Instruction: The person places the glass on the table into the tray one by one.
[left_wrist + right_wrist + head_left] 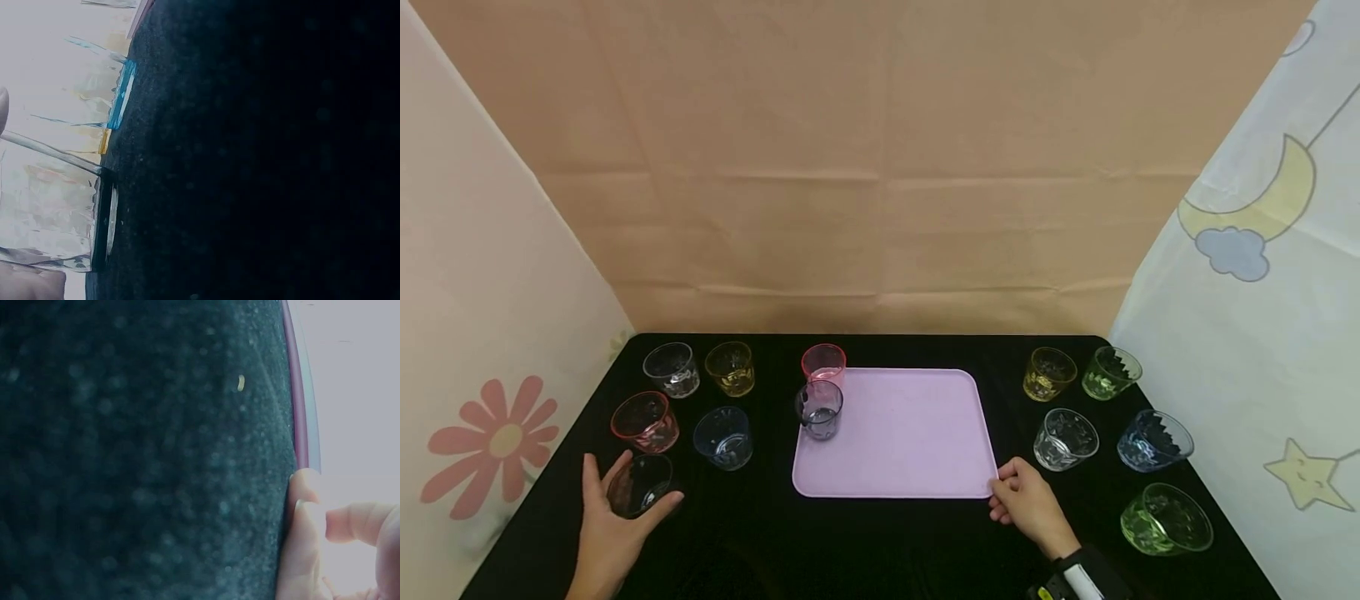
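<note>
My left hand [613, 533] is around a dark grey glass [642, 485] at the table's left front, fingers spread and thumb at its right. In the left wrist view this glass [56, 212] stands on the black cloth, with a finger at one side and the thumb a little apart from it. My right hand [1026, 504] pinches the near right corner of a pink tray [902, 433]. In the right wrist view thumb and fingers meet at the tray's edge [300, 412]. On the tray's left side stand a grey glass [820, 412] and a red-tinted glass [824, 367].
Left of the tray stand a clear glass [673, 371], a yellow one [731, 371], a red one [647, 423] and a blue one [724, 440]. On the right are yellow [1048, 375], clear [1065, 442], blue [1153, 442] and green glasses [1165, 523]. Patterned side walls border the black table.
</note>
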{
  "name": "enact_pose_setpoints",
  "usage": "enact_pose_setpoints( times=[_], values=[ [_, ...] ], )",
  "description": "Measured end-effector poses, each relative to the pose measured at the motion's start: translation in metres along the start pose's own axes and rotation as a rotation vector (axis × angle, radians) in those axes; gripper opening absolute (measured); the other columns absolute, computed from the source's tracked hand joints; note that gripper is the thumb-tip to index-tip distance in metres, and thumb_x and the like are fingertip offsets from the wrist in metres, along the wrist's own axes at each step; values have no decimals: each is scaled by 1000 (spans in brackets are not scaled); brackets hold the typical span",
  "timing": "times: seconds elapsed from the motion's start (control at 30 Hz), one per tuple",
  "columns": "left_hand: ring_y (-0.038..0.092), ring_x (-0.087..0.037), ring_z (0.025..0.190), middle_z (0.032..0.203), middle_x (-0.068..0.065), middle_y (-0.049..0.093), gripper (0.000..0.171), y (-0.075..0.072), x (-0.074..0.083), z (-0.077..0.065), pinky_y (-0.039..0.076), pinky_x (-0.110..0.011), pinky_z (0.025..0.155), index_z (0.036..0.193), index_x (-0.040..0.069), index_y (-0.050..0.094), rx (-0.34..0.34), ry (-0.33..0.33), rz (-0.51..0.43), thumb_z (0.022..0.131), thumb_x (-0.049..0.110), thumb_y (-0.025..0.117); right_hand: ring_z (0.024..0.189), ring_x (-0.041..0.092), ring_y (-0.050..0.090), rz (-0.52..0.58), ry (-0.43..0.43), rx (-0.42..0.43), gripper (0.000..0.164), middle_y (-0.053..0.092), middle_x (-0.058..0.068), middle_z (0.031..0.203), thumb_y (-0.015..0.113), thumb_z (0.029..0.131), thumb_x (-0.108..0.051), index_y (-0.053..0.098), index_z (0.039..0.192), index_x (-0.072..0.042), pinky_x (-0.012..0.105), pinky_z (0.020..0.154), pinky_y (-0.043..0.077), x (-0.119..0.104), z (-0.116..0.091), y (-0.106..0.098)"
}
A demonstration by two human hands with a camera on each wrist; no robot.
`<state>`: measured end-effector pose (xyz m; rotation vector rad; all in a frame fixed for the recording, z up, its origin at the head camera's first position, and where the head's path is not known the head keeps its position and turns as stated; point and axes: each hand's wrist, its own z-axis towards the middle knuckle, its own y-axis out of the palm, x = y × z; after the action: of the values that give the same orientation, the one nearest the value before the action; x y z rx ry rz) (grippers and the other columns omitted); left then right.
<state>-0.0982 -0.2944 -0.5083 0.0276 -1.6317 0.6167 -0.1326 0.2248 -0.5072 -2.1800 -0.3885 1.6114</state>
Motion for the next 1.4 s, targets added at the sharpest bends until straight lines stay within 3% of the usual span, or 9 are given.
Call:
enact_pose_setpoints(
  times=[0.1,0.2,0.33,0.53,0.7,0.83,1.13,1.27,1.4],
  values=[
    [16,-35,154,166,-21,18,128,1,-2,0,13,-10,115,157,29,-25,9,-5,-17,88,14,81,54,22,64,-2,-1,1,11,63,9,66,61,95,2,50,96,2,30,49,53,-1,0,0],
    [25,-30,151,162,-18,30,114,3,-4,1,18,-11,115,163,21,-2,32,-12,0,87,16,83,54,22,64,-2,0,1,11,63,9,66,61,95,2,50,96,2,30,49,53,-1,0,0],
    [38,-18,138,145,-4,42,93,4,-5,0,28,-10,111,155,15,26,57,-22,12,83,16,86,54,22,64,-2,2,-1,10,63,9,67,61,96,2,51,96,2,30,49,53,-2,0,0],
    [41,-2,123,137,1,43,89,5,-5,0,35,-10,106,150,12,29,54,-28,37,82,18,87,54,22,64,0,0,-1,10,63,9,66,61,95,3,51,96,2,30,49,53,-3,-1,0],
    [42,-6,127,140,-3,43,91,4,-6,3,34,-12,108,152,12,28,51,-51,35,82,20,87,54,22,64,7,-1,3,10,63,9,66,60,95,3,50,95,2,29,48,52,-3,-1,0],
    [44,-7,128,135,4,45,84,1,-1,3,36,-10,105,150,16,32,111,-57,16,84,15,85,54,22,64,16,-8,-6,10,63,9,66,60,95,3,51,95,2,29,48,52,-3,0,1],
    [50,3,119,128,12,52,82,15,33,-9,39,-9,100,146,7,38,78,192,-102,78,-12,81,53,22,64,7,1,6,9,63,9,65,60,95,4,51,95,2,30,48,52,-3,-1,-1],
    [52,3,118,127,11,54,82,25,47,-19,39,-8,99,144,-1,39,26,317,-90,76,-15,80,54,22,64,0,3,1,9,63,9,66,60,96,3,51,95,2,30,49,53,-2,-1,0],
    [50,8,118,127,14,54,82,36,60,-25,38,-6,99,143,-2,39,-31,381,-50,74,-11,84,54,23,64,-3,6,6,10,63,9,66,61,96,2,51,95,2,31,49,53,-1,0,0]
  ],
)
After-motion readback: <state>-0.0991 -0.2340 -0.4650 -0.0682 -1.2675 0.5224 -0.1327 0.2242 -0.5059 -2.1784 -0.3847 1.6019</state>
